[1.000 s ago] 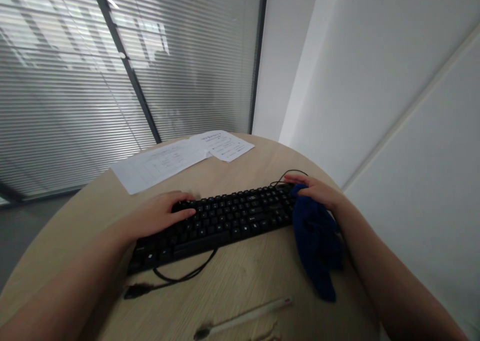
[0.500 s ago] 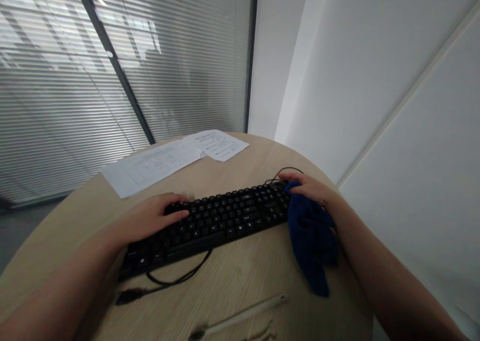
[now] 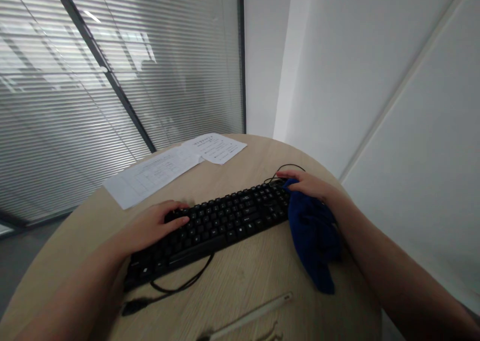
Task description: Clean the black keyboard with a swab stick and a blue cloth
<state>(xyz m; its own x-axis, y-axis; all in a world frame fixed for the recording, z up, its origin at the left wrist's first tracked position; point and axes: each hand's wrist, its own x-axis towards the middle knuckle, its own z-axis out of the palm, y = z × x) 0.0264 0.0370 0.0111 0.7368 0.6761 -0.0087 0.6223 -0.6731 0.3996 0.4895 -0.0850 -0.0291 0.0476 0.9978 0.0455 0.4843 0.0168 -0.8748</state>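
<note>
A black keyboard [image 3: 225, 216] lies slantwise on the round wooden table. My left hand [image 3: 159, 226] is closed over its left part, with the thumb resting on the keys and the fingers at the far edge. At the right end, my right hand [image 3: 305, 183] pinches a blue cloth [image 3: 313, 236] against the keyboard's far corner. Most of the cloth hangs loosely below the hand onto the tabletop. The keyboard's black cable [image 3: 187, 283] shows along the near side, its plug end [image 3: 135, 306] at the lower left.
Printed papers [image 3: 157, 173] are spread at the table's far left. Near the front lies a long pale-handled tool [image 3: 255, 313] with a dark end, beside a small blurred object [image 3: 270, 333]. White walls [image 3: 393, 106] and a blind-covered glass partition [image 3: 168, 66] stand beyond the table [image 3: 255, 266].
The camera view has shifted slightly. Both hands keep almost the same places on the keyboard, and the cloth remains in my right hand.
</note>
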